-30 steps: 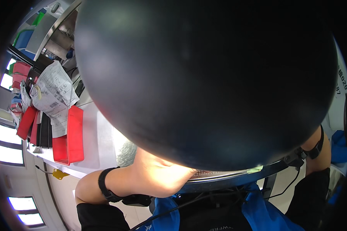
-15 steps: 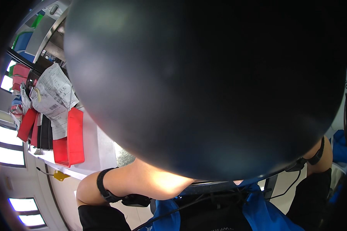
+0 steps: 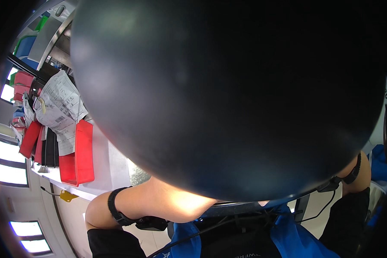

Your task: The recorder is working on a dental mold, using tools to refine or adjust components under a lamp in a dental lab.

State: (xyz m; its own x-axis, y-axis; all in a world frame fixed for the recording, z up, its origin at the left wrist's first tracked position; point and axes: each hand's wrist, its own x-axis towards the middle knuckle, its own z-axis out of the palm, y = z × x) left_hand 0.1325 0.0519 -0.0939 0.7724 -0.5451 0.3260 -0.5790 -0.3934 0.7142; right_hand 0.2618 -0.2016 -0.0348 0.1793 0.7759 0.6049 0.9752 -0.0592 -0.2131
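Note:
A large, dark, rounded object (image 3: 219,103) fills most of the head view, very close and blurred; its kind cannot be made out. My left forearm (image 3: 155,198), with a black strap on it, runs in under its lower left edge, and a bright patch of light falls on the skin. At the lower right, my right forearm (image 3: 360,174), also strapped, passes behind its rim. Both hands are hidden behind the dark object, so what they hold or touch does not show. A tiny skin-coloured patch shows at its bottom edge, too small to tell.
On the white table (image 3: 105,172) to the left stands a red bin (image 3: 84,150), beside black and red bins. Crumpled printed papers (image 3: 58,103) lie over them. A yellow object (image 3: 67,196) is below the table edge. Something blue (image 3: 379,165) is at far right.

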